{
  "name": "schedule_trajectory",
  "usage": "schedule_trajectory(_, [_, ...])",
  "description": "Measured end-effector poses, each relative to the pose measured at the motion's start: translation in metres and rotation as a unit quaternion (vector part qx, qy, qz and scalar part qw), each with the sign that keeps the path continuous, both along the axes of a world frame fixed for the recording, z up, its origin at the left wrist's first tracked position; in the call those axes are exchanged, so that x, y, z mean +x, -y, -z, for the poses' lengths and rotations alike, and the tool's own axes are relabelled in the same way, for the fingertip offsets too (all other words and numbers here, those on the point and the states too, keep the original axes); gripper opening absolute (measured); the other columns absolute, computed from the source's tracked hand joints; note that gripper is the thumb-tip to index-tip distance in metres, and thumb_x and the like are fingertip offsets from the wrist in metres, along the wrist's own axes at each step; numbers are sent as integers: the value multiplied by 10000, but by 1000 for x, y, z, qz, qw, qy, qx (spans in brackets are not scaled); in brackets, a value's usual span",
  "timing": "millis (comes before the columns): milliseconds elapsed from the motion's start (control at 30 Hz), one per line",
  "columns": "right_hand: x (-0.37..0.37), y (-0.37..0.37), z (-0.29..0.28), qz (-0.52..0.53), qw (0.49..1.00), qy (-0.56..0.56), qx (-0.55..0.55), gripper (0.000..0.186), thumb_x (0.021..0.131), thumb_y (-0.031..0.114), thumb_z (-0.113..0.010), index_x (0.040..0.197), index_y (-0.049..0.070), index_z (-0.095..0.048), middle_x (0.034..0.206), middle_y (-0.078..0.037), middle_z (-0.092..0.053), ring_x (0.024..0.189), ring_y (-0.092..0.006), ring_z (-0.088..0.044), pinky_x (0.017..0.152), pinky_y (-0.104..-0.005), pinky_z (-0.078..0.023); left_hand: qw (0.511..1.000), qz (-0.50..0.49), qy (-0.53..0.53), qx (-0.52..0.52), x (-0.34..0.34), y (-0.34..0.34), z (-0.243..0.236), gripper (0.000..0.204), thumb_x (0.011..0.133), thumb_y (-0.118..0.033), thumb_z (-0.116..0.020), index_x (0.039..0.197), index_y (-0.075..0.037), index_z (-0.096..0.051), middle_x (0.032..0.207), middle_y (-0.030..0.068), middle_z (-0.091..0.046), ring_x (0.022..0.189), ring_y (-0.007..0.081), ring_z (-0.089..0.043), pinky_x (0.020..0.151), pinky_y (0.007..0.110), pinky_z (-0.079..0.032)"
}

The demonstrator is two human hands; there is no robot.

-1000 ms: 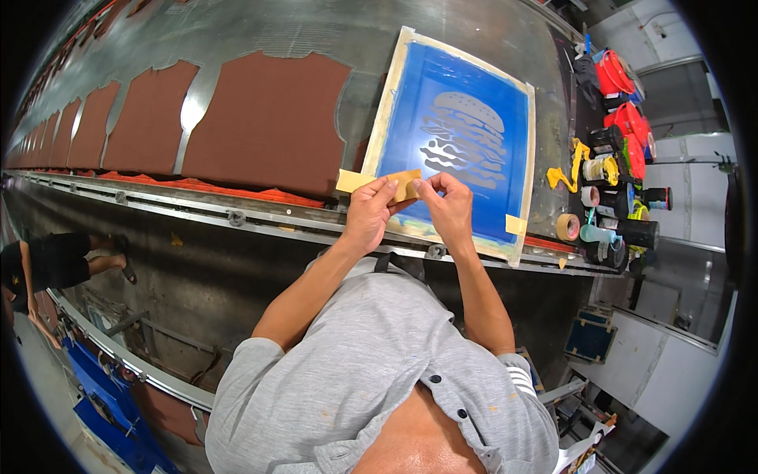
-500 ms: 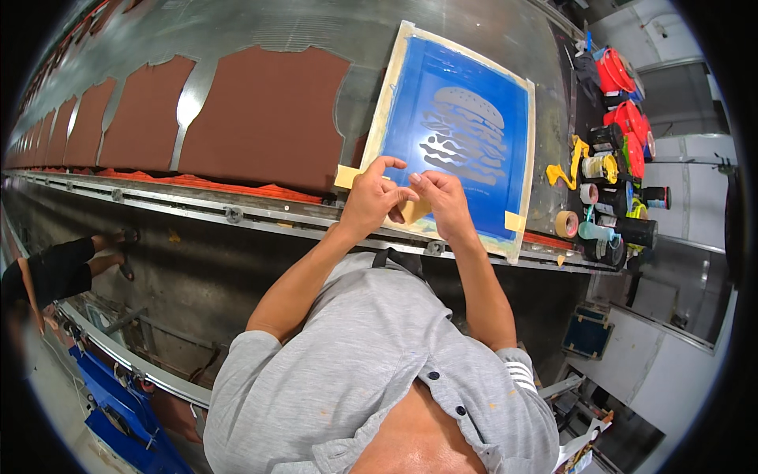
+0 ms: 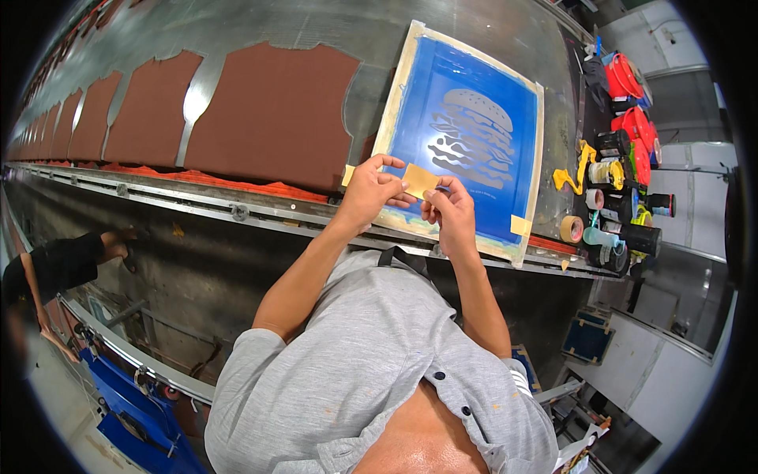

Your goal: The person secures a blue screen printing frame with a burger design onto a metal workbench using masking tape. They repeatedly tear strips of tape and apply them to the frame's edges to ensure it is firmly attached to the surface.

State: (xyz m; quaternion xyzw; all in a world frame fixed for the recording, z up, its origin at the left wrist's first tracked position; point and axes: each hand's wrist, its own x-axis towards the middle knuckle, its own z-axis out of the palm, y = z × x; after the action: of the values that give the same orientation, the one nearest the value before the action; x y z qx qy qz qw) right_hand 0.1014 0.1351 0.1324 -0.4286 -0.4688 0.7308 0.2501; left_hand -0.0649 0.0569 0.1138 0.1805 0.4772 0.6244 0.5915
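A short piece of yellow masking tape (image 3: 420,182) is stretched between my two hands, above the near edge of a screen-printing frame. My left hand (image 3: 374,194) pinches its left end, with the index finger bent above it. My right hand (image 3: 453,212) grips its lower right corner between thumb and fingers. The printing screen (image 3: 422,79) lies on the table, blue with a pale taped border and a layered burger design (image 3: 476,110). More yellow tape (image 3: 520,226) sits on its near right corner, and another bit (image 3: 347,175) shows beside my left hand.
Brown cut fabric panels (image 3: 272,118) lie in a row leftward along the metal table. Right of the screen are a tape roll (image 3: 565,229), a yellow cloth (image 3: 585,158), dark jars (image 3: 639,238) and red containers (image 3: 622,77). Another person (image 3: 59,268) is at the far left, near a blue cart (image 3: 138,411).
The tape piece has been turned up and flattened out between my hands, where it hung lower before. My right hand has dropped slightly and its fingers curled. The other person has shifted posture.
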Motion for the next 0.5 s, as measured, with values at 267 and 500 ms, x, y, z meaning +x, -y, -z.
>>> schedule_trajectory(267, [3,5,-1,38,997,-54,-30,77,933,49,-582,969,22,-644,722,-40,-623,584,-95,-562,528,-222,-403,996,51,73,-26,0,2,0,219,967,-81,-589,1115,79,-617,930,172,-715,787,235,-747,719,308,-632])
schedule_trajectory(500, [17,-1,17,-29,990,-138,-1,135,916,-13,-537,945,1,-668,733,-44,-598,623,-91,-542,552,-228,-403,980,87,170,-61,-2,7,-20,201,964,-119,-614,1012,68,-673,896,161,-719,774,216,-743,716,309,-632])
